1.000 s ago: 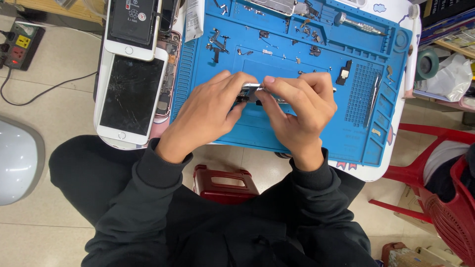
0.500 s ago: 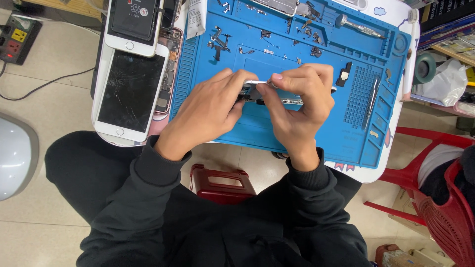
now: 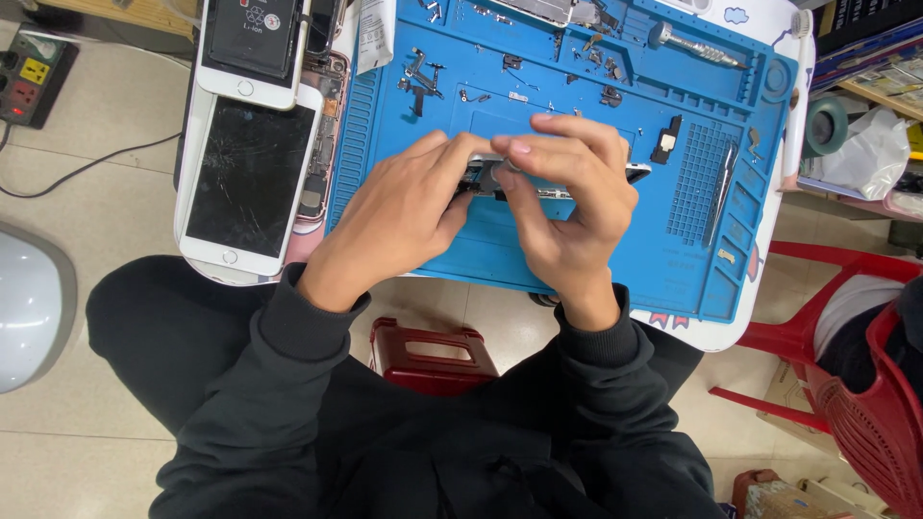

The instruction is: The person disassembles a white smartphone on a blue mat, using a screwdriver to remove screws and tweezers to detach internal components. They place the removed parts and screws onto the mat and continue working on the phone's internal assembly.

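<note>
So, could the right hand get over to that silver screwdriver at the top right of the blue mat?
Probably yes. The screwdriver lies uncovered on the blue mat, beyond the right hand, with only small loose parts between. But both hands are pinching the phone part, so that hand must release first.

Both forearms in dark sleeves reach forward and converge, the left hand (image 3: pixel 409 216) palm-down with fingers curled toward the centre, the right hand (image 3: pixel 567 207) arched beside it, fingertips (image 3: pixel 519 147) of both meeting in a close pinching grip.
</note>
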